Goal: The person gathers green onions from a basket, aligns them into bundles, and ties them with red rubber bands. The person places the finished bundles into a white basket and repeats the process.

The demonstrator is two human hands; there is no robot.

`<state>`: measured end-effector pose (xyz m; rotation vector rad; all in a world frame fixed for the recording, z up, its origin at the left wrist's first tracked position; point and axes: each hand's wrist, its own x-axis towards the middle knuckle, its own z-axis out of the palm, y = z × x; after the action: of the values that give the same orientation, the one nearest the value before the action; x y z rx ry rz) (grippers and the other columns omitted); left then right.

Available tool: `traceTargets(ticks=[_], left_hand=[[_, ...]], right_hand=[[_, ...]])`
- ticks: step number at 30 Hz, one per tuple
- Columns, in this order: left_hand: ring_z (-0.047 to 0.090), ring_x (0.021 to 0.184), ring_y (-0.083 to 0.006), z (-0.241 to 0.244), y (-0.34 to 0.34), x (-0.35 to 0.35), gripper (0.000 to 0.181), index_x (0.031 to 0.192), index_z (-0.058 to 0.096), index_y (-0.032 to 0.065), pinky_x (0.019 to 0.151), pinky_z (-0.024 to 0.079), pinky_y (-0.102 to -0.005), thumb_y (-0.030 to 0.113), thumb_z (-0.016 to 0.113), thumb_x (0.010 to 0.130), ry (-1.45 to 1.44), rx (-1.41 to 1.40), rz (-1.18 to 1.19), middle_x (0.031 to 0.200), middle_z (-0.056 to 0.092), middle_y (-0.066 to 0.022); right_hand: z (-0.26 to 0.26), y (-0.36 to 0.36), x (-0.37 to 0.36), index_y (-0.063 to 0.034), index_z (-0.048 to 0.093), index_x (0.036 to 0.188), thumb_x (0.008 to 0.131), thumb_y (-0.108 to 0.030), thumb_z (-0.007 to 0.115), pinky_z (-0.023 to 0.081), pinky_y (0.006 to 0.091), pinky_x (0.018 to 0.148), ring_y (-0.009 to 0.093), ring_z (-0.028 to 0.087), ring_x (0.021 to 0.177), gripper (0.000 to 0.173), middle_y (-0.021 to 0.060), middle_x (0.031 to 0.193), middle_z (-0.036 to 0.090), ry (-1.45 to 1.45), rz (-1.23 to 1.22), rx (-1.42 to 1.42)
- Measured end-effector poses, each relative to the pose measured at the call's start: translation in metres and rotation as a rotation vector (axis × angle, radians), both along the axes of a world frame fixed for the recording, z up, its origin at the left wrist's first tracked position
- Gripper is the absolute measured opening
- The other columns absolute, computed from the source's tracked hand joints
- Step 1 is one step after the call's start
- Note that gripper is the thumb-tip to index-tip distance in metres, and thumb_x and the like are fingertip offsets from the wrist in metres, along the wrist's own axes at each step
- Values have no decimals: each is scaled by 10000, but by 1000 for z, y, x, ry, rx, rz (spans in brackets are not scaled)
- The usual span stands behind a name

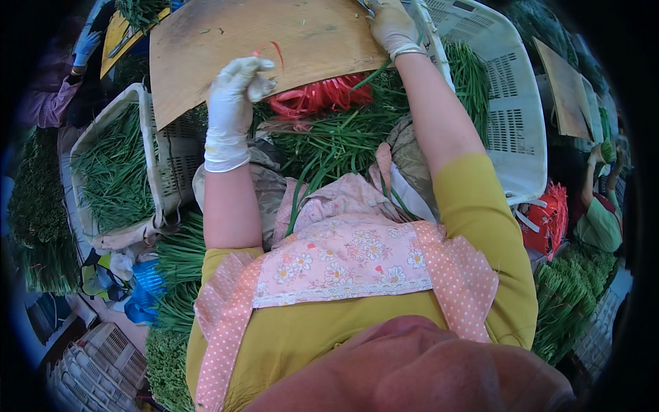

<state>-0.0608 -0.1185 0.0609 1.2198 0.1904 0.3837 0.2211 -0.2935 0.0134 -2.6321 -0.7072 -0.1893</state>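
Note:
My left hand (241, 82), in a whitish glove, is raised over the near left part of a wooden board (309, 41). Its fingers are curled, and a thin red strip (273, 46) arches beside them; whether they grip it is unclear. At the top edge my right hand (389, 23), also gloved, is closed around a metal tool (366, 7), mostly hidden and cut off by the frame. A bundle of red plastic strips (319, 98) lies just below the board's near edge. Long green stalks with thin leaves (329, 144) are heaped over my lap, in front of the floral apron.
Plastic crates with greens stand at left (149, 170) and right (535, 129). Bundled greens (180, 252) lie beside me, near a blue bag (146, 288). Stacked crates (103, 365) are at lower left. A co-worker's gloved hand (87, 47) shows at far left, another co-worker's sleeve (597, 226) at right.

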Motion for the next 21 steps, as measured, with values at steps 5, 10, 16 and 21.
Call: traceTargets(ticks=[5, 10, 16, 21], left_hand=[[464, 524, -98, 7, 21, -12, 293, 981, 647, -41, 643, 502, -297, 227, 530, 953, -111, -241, -63, 477, 408, 37], [445, 492, -87, 12, -1, -4, 262, 963, 652, -48, 608, 480, -256, 186, 536, 940, -78, -225, -94, 477, 411, 29], [411, 498, -66, 15, -11, 5, 289, 957, 668, -23, 615, 460, -245, 234, 537, 939, 115, 123, -257, 491, 393, 54], [567, 584, -126, -6, 16, 22, 217, 955, 710, 67, 574, 450, -280, 242, 598, 893, 180, 848, 121, 645, 627, -30]], right_hand=[[4, 8, -17, -63, 644, 1058, 893, -309, 556, 483, 449, 817, 335, 615, 973, 309, 193, 1010, 652, -122, 73, -123], [54, 25, -77, -33, 615, 1149, 858, -309, 646, 478, 393, 867, 335, 581, 1058, 402, 183, 1109, 629, 8, 608, 595], [42, 15, -104, -92, 524, 1305, 831, -410, 683, 470, 399, 927, 281, 576, 1118, 593, 162, 1308, 532, 138, 1000, 393], [69, 10, -90, -91, 623, 1181, 869, -334, 640, 454, 370, 925, 291, 594, 1070, 396, 152, 1170, 621, 616, 752, 40]])
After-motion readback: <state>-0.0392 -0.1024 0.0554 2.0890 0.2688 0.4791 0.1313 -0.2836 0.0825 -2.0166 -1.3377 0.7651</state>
